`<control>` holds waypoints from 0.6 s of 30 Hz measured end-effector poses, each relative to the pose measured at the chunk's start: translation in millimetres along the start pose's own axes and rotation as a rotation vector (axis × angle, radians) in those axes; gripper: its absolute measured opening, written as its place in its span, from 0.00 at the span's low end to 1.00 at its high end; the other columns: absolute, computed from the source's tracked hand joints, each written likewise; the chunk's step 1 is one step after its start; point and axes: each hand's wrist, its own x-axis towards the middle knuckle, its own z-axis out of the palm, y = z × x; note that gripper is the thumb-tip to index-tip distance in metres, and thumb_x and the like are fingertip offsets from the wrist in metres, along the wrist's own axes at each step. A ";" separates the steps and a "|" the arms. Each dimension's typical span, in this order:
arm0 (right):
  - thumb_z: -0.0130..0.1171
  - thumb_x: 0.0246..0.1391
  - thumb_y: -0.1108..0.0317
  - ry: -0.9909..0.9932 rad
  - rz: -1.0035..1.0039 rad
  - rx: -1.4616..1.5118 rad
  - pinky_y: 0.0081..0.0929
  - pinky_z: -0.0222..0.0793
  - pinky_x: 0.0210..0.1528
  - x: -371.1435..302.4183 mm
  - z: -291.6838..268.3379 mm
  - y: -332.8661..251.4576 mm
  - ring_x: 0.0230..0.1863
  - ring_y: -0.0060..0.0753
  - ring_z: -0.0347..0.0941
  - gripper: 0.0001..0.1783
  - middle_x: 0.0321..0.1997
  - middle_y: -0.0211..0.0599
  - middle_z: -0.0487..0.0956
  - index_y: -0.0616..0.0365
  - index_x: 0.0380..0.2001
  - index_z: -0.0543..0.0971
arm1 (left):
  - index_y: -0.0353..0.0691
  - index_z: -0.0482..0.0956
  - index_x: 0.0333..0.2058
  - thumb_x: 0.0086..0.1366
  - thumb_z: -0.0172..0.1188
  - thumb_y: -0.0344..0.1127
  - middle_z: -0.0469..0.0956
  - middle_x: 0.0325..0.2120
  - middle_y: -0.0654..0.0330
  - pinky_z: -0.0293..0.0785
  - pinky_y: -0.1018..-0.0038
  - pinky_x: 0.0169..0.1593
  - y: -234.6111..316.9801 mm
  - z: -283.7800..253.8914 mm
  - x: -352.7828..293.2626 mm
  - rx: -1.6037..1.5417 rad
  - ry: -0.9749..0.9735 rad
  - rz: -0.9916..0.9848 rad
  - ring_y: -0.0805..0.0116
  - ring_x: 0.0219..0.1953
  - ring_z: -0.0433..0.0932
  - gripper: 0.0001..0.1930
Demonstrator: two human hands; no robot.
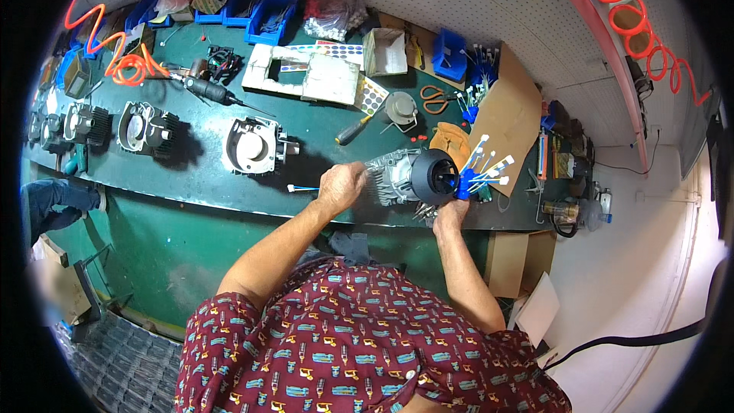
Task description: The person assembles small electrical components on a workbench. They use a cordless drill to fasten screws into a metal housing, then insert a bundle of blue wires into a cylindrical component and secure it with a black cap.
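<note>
A grey finned metal motor housing (391, 177) with a round black collar (434, 177) lies at the bench's front edge, between my hands. My left hand (342, 186) is closed at the housing's left end, and a thin blue-and-white wire with a white plug (300, 188) sticks out of it to the left. My right hand (451, 216) is closed just below the collar's right side, around the lower end of a blue-wrapped bundle of wires (466, 183) whose white plugs fan out. The fingertips of both hands are partly hidden.
More metal housings (248, 145) stand in a row leftward. Behind lie a screwdriver (353, 130), scissors (436, 99), a white foam box (302, 75), blue bins (271, 17) and a power screwdriver (208, 90) on an orange coiled hose. Cardboard (505, 118) leans at right. A person's leg (61, 203) shows far left.
</note>
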 end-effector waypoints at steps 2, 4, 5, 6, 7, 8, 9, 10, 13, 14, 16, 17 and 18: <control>0.61 0.63 0.71 -0.002 0.029 0.118 0.35 0.76 0.55 6.2 2.4 1.4 0.51 0.31 0.78 0.17 0.52 0.33 0.80 0.57 0.54 0.77 | 0.40 0.81 0.36 0.67 0.58 0.44 0.82 0.30 0.45 0.77 0.50 0.43 -0.2 -1.6 1.7 0.024 -0.047 -0.035 0.41 0.38 0.82 0.13; 0.59 0.64 0.66 -0.019 0.103 0.138 0.35 0.76 0.55 13.5 5.2 -2.1 0.51 0.33 0.78 0.16 0.51 0.34 0.81 0.57 0.54 0.78 | 0.42 0.84 0.38 0.66 0.60 0.42 0.82 0.28 0.48 0.77 0.54 0.39 -3.6 1.0 4.1 0.050 -0.040 -0.037 0.44 0.35 0.82 0.11; 0.59 0.65 0.64 -0.023 0.140 0.147 0.35 0.76 0.55 17.3 3.1 -3.2 0.52 0.33 0.78 0.16 0.51 0.35 0.81 0.57 0.53 0.78 | 0.42 0.84 0.39 0.66 0.60 0.42 0.82 0.28 0.48 0.77 0.54 0.40 -2.1 1.3 4.2 0.032 -0.038 -0.019 0.44 0.35 0.82 0.11; 0.58 0.65 0.59 -0.005 0.156 0.123 0.35 0.76 0.55 23.7 0.4 1.5 0.51 0.34 0.79 0.18 0.51 0.36 0.82 0.58 0.52 0.79 | 0.42 0.84 0.39 0.66 0.60 0.42 0.82 0.28 0.48 0.78 0.54 0.40 0.0 2.3 4.3 0.015 -0.037 -0.002 0.44 0.35 0.82 0.12; 0.58 0.64 0.60 -0.008 0.165 0.145 0.35 0.76 0.55 27.7 -2.8 3.3 0.51 0.35 0.79 0.18 0.51 0.36 0.82 0.58 0.51 0.79 | 0.42 0.84 0.39 0.66 0.60 0.42 0.82 0.28 0.48 0.78 0.54 0.40 2.2 3.3 4.6 -0.003 -0.036 0.015 0.44 0.35 0.82 0.12; 0.59 0.64 0.60 -0.015 0.177 0.167 0.35 0.77 0.55 28.7 -0.4 2.1 0.50 0.35 0.79 0.18 0.50 0.36 0.82 0.58 0.51 0.79 | 0.42 0.84 0.38 0.66 0.61 0.42 0.83 0.29 0.48 0.77 0.54 0.40 3.9 2.3 4.4 0.002 -0.037 0.007 0.44 0.36 0.82 0.11; 0.59 0.63 0.60 -0.022 0.188 0.189 0.35 0.77 0.54 30.0 1.7 0.4 0.50 0.35 0.80 0.17 0.50 0.36 0.82 0.58 0.50 0.80 | 0.42 0.84 0.38 0.65 0.61 0.42 0.83 0.29 0.49 0.77 0.54 0.40 1.9 3.8 4.3 0.042 -0.026 0.043 0.44 0.36 0.82 0.11; 0.61 0.62 0.60 -0.064 0.231 0.237 0.35 0.78 0.52 32.4 2.5 -3.5 0.48 0.34 0.80 0.18 0.50 0.36 0.82 0.58 0.50 0.80 | 0.42 0.84 0.38 0.65 0.61 0.41 0.83 0.29 0.49 0.77 0.54 0.40 -1.0 6.1 4.1 0.083 -0.015 0.079 0.44 0.36 0.82 0.11; 0.62 0.62 0.59 -0.213 0.133 0.154 0.34 0.79 0.49 51.8 -6.1 -1.3 0.46 0.31 0.81 0.18 0.48 0.35 0.82 0.57 0.50 0.79 | 0.42 0.84 0.37 0.64 0.62 0.40 0.83 0.29 0.50 0.77 0.55 0.40 3.3 9.3 5.2 0.120 -0.056 0.125 0.45 0.36 0.82 0.09; 0.63 0.61 0.57 -0.249 0.118 0.110 0.31 0.79 0.46 49.0 2.9 -9.8 0.45 0.29 0.80 0.18 0.45 0.32 0.82 0.56 0.48 0.80 | 0.42 0.84 0.37 0.64 0.62 0.40 0.83 0.29 0.50 0.77 0.55 0.39 5.0 9.6 5.4 0.129 -0.084 0.099 0.45 0.36 0.82 0.10; 0.63 0.61 0.56 -0.317 0.200 0.118 0.30 0.79 0.45 58.5 3.7 -13.7 0.44 0.28 0.80 0.17 0.44 0.30 0.82 0.55 0.47 0.80 | 0.38 0.83 0.36 0.66 0.62 0.40 0.82 0.25 0.51 0.77 0.58 0.36 7.2 9.2 4.1 0.040 -0.130 0.064 0.52 0.29 0.83 0.11; 0.63 0.61 0.55 -0.351 0.238 0.120 0.29 0.79 0.44 63.0 -0.4 -16.6 0.44 0.27 0.80 0.17 0.43 0.29 0.82 0.54 0.47 0.80 | 0.35 0.82 0.33 0.68 0.61 0.40 0.81 0.22 0.57 0.75 0.66 0.29 4.1 12.6 8.2 -0.209 -0.200 0.037 0.66 0.22 0.78 0.13; 0.64 0.60 0.55 -0.370 0.307 0.153 0.29 0.78 0.45 68.9 -6.3 -12.7 0.44 0.27 0.80 0.17 0.43 0.29 0.82 0.53 0.46 0.81 | 0.35 0.82 0.32 0.69 0.61 0.40 0.80 0.21 0.61 0.73 0.71 0.27 0.5 15.5 9.5 -0.361 -0.286 -0.039 0.72 0.21 0.76 0.13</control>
